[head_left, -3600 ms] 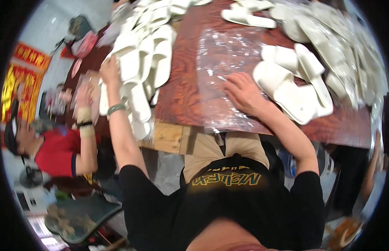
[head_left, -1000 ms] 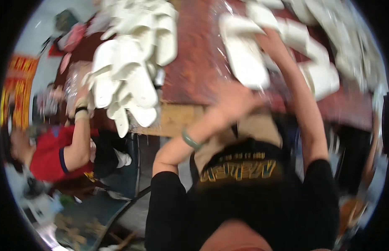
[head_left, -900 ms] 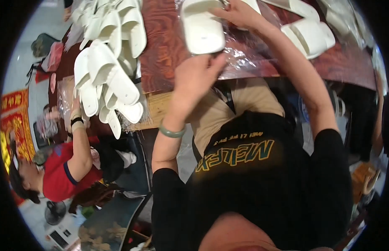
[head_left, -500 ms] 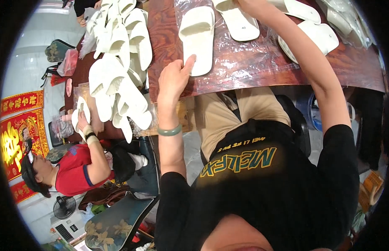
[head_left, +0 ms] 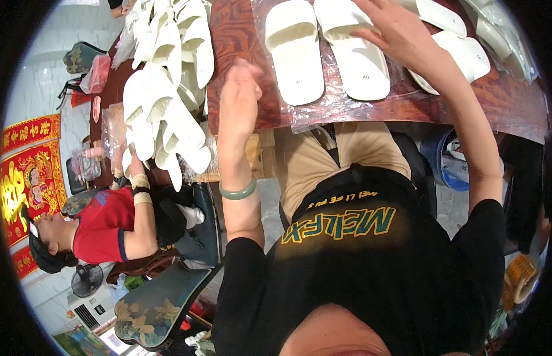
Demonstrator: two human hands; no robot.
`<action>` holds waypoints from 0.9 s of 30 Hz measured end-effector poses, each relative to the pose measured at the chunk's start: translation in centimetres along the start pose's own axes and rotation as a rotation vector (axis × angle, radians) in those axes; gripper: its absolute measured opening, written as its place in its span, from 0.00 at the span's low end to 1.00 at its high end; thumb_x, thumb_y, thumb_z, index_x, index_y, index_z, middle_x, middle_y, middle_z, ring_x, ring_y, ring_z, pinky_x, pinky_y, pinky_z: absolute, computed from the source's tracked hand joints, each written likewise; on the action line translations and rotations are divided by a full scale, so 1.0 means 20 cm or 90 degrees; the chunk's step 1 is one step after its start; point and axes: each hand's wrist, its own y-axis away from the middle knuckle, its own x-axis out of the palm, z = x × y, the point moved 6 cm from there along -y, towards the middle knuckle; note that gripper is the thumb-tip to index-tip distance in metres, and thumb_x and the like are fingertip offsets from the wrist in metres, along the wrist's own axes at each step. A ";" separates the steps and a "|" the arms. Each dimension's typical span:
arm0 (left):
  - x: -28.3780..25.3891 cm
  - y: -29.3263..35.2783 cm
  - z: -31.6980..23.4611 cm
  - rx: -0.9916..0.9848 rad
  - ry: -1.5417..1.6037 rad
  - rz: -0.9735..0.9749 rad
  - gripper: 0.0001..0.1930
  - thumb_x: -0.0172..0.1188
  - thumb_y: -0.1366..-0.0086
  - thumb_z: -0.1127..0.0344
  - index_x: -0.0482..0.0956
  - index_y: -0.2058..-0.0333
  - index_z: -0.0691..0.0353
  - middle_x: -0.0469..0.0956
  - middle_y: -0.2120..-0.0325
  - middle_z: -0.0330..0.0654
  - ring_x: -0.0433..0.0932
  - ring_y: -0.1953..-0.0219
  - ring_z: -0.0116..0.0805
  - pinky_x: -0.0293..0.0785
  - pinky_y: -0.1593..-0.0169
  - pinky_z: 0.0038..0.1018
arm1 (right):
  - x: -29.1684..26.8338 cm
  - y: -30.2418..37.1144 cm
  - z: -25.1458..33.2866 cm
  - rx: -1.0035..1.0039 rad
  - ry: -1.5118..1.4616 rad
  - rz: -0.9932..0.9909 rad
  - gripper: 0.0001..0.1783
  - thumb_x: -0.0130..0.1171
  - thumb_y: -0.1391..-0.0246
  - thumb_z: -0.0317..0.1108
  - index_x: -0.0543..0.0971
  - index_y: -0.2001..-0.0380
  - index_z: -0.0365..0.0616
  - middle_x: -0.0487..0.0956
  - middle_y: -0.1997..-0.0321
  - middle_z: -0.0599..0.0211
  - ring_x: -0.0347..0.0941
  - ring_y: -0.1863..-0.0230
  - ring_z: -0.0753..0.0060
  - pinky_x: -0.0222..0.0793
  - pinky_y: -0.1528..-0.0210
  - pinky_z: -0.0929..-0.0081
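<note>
Two white slippers lie side by side on clear plastic film (head_left: 332,113), toes pointing away from me: a left slipper (head_left: 296,68) and a right slipper (head_left: 363,68). Over the inner edge of the right slipper's strap hovers my right hand (head_left: 403,37), fingers apart and nothing gripped. Left of the pair, above the bare wood, my left hand (head_left: 241,98) is raised and touches neither slipper. Motion smears its fingers, so their pose is unclear. A green bangle (head_left: 238,190) circles that wrist.
A pile of white slippers (head_left: 163,113) covers the table's left part. More slippers (head_left: 451,56) and film-wrapped ones (head_left: 506,41) lie at the right of the wooden table (head_left: 228,35). A co-worker in a red shirt (head_left: 101,231) sits at left, a hand on a slipper.
My left hand has let go of the left slipper and lifted away. The right slipper has come nearer, level with the left one, and my right hand has opened off it.
</note>
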 end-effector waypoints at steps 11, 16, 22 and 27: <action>0.28 0.17 -0.31 -0.073 0.309 -0.012 0.47 0.20 0.41 0.28 0.50 0.41 0.68 0.71 0.73 0.40 0.66 0.72 0.24 0.61 0.69 0.17 | 0.16 0.02 0.46 0.173 -0.740 -0.070 0.08 0.62 0.52 0.32 0.80 0.69 0.39 0.76 0.71 0.64 0.73 0.69 0.72 0.69 0.67 0.76; 0.36 0.29 -0.20 -0.050 0.324 0.118 0.21 0.36 0.29 0.53 0.65 0.53 0.66 0.65 0.80 0.33 0.60 0.78 0.19 0.55 0.74 0.16 | 0.26 0.09 0.35 0.440 -0.768 0.036 0.11 0.58 0.47 0.36 0.80 0.71 0.38 0.77 0.81 0.70 0.70 0.77 0.86 0.66 0.72 0.84; 0.41 0.41 -0.12 -0.234 0.406 0.235 0.12 0.47 0.32 0.63 0.73 0.61 0.66 0.66 0.86 0.31 0.58 0.86 0.16 0.51 0.83 0.14 | 0.41 0.09 0.21 0.471 -0.618 0.206 0.16 0.59 0.49 0.42 0.80 0.72 0.37 0.75 0.85 0.65 0.72 0.81 0.77 0.67 0.76 0.78; 0.36 0.26 -0.07 -0.334 0.604 0.201 0.13 0.49 0.35 0.64 0.73 0.62 0.70 0.67 0.89 0.35 0.58 0.92 0.20 0.51 0.88 0.18 | 0.43 0.03 0.23 0.316 -0.361 0.165 0.17 0.55 0.49 0.45 0.80 0.71 0.39 0.76 0.78 0.51 0.74 0.73 0.49 0.68 0.69 0.61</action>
